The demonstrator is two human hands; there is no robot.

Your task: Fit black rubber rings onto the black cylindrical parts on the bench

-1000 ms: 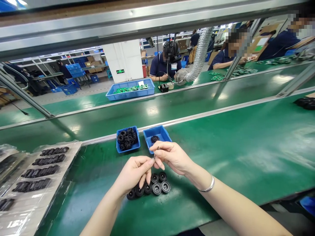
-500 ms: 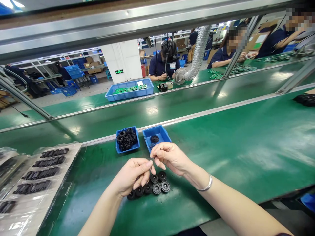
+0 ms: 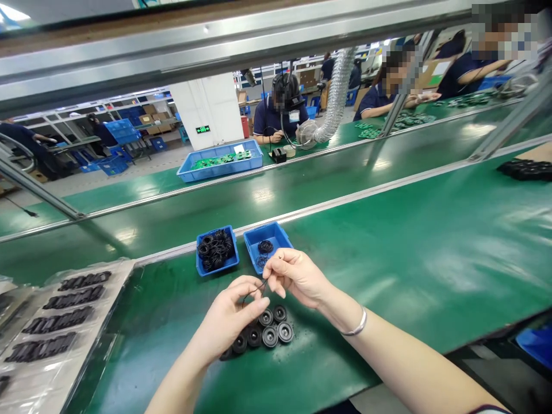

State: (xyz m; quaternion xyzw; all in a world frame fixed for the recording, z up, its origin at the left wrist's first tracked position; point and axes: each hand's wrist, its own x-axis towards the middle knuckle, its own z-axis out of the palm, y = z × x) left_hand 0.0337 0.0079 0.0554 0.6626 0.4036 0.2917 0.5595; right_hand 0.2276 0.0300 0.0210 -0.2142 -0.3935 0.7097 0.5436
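Note:
A thin black ring (image 3: 252, 292), apparently an O-ring, runs between my two hands above the bench. My left hand (image 3: 228, 316) has its fingers curled and holds one side of the ring, the thumb held apart below. The other side is pinched in the fingertips of my right hand (image 3: 299, 279). Beneath my left hand sit several round black parts (image 3: 270, 337) with recessed centres, some hidden by it. Behind my hands, one blue bin (image 3: 200, 268) is heaped with black rings (image 3: 215, 248). A second blue bin (image 3: 278, 233) contains a small bundle of rings (image 3: 265, 247).
On the left lies a tray (image 3: 101, 305) with rows of black parts. A metal rail (image 3: 172, 252) runs behind the bins. Across it are a long blue tray (image 3: 219, 171) of green circuit boards, a flexible duct (image 3: 338, 95) and seated co-workers (image 3: 276, 118). Black items (image 3: 526, 168) lie far right.
My left hand has opened its fingers somewhat and drawn slightly apart from the right, so the black ring now shows between them. The whole view has shifted a little.

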